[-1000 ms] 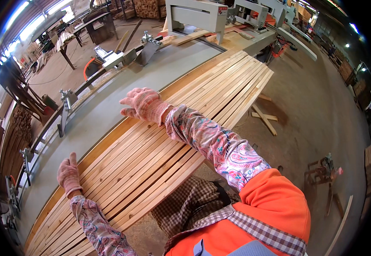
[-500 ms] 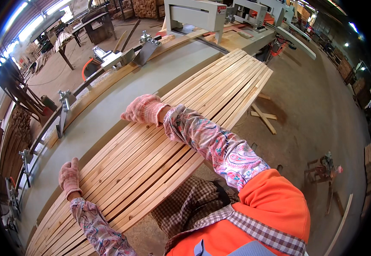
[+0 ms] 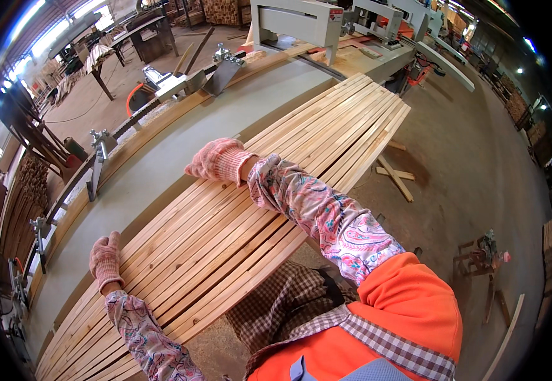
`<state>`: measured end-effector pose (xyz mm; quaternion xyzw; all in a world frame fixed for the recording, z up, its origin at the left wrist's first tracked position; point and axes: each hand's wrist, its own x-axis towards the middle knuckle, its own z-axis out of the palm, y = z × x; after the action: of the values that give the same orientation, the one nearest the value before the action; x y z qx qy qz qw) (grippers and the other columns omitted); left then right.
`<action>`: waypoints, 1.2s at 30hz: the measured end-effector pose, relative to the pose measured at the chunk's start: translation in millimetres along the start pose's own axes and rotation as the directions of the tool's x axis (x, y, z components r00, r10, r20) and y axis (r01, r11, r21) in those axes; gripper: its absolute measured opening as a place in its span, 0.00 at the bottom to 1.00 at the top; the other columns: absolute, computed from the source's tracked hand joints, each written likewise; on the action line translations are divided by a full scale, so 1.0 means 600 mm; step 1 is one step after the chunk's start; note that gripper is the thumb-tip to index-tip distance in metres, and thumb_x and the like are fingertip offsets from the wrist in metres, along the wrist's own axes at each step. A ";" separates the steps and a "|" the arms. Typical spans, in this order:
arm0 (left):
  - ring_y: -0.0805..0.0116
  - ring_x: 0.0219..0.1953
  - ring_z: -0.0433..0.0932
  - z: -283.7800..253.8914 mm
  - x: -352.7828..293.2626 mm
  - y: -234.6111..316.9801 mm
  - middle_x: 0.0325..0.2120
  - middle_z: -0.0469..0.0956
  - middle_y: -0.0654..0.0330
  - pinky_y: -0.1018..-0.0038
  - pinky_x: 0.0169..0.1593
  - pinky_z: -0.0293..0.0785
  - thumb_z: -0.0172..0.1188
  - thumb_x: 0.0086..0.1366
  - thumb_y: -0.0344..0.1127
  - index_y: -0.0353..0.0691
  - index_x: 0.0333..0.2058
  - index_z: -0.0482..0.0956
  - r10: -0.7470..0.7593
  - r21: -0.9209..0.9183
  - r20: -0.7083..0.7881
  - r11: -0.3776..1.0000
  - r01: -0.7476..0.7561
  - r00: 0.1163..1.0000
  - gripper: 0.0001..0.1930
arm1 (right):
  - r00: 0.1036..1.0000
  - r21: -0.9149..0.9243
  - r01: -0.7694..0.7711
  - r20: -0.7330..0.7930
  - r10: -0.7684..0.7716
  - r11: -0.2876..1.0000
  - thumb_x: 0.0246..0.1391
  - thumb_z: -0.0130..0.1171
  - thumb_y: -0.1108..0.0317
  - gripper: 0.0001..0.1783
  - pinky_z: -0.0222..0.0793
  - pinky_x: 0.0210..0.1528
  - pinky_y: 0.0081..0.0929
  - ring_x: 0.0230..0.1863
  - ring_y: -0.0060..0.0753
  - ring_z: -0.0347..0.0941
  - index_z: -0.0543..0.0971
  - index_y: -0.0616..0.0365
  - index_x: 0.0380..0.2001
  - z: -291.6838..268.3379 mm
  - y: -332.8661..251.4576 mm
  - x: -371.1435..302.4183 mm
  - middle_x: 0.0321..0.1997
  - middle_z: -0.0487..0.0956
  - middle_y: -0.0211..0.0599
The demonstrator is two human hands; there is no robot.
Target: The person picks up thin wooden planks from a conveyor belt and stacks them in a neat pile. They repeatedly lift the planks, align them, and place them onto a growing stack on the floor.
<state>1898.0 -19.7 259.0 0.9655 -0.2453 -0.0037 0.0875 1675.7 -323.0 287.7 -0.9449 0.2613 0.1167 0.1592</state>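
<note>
Long pale wooden strips (image 3: 206, 244) lie side by side in a wide layer, slanting from the lower left to the upper right, with dark gaps between some of them. At the layer's far edge, my right hand (image 3: 220, 160) in a pink knitted glove has its fingers curled down over the outermost strip. Farther left along that edge, my left hand (image 3: 106, 260), gloved alike, closes over the outermost strip with its fingers together. The fingertips of both hands are partly hidden. A grey machine bed (image 3: 161, 171) runs just beyond the strips.
Metal clamps (image 3: 101, 149) line a wooden rail (image 3: 133, 140) on the bed's far side. A grey machine housing (image 3: 298, 24) stands over the bed's far end. Scrap wood pieces (image 3: 395, 174) lie on the floor at right, and a small wooden stand (image 3: 479, 257) is farther right.
The whole scene has shifted slightly to the right in the view. Both hands keep nearly the same places on the far edge of the strips.
</note>
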 end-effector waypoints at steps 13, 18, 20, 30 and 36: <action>0.46 0.44 0.80 0.011 0.020 -0.009 0.34 0.83 0.46 0.57 0.51 0.72 0.39 0.65 0.76 0.41 0.33 0.86 -0.060 -0.073 0.053 0.995 0.064 0.997 0.42 | 1.000 -0.003 0.006 -0.026 -0.006 1.000 0.67 0.40 0.39 0.33 0.67 0.63 0.50 0.62 0.51 0.73 0.79 0.52 0.56 0.009 0.006 0.007 0.59 0.79 0.44; 0.45 0.45 0.80 0.015 0.025 -0.018 0.36 0.83 0.45 0.56 0.52 0.72 0.41 0.65 0.75 0.39 0.35 0.86 -0.059 -0.042 0.050 0.997 0.061 0.997 0.41 | 0.999 0.020 -0.030 -0.017 0.031 0.999 0.67 0.40 0.39 0.33 0.67 0.63 0.51 0.62 0.51 0.73 0.79 0.51 0.57 0.001 -0.003 -0.002 0.59 0.79 0.43; 0.44 0.46 0.80 0.014 0.024 -0.014 0.38 0.83 0.45 0.56 0.52 0.72 0.43 0.65 0.73 0.39 0.36 0.85 -0.039 0.029 0.044 0.999 0.038 0.998 0.39 | 0.999 0.012 -0.030 -0.018 0.030 0.999 0.67 0.40 0.40 0.33 0.67 0.63 0.51 0.62 0.51 0.73 0.79 0.51 0.56 0.000 -0.003 -0.004 0.59 0.79 0.44; 0.44 0.46 0.79 -0.002 0.004 0.008 0.39 0.83 0.45 0.57 0.51 0.73 0.50 0.65 0.66 0.40 0.39 0.84 -0.029 0.014 0.046 0.999 0.029 0.999 0.32 | 0.998 -0.020 0.017 -0.063 -0.019 1.000 0.67 0.39 0.40 0.33 0.68 0.63 0.50 0.61 0.52 0.74 0.80 0.52 0.55 0.009 0.007 0.003 0.58 0.80 0.44; 0.44 0.46 0.80 -0.003 -0.001 0.006 0.39 0.83 0.45 0.58 0.50 0.73 0.53 0.64 0.64 0.40 0.39 0.84 -0.027 -0.005 0.018 1.000 0.028 0.999 0.30 | 0.999 0.006 -0.030 -0.027 0.031 1.000 0.67 0.39 0.40 0.33 0.68 0.63 0.49 0.62 0.52 0.74 0.80 0.51 0.56 -0.002 -0.006 -0.008 0.58 0.79 0.44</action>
<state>1895.7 -22.0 261.0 0.9685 -0.2327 -0.0142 0.0878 1673.9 -318.4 291.3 -0.9418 0.2781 0.1056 0.1567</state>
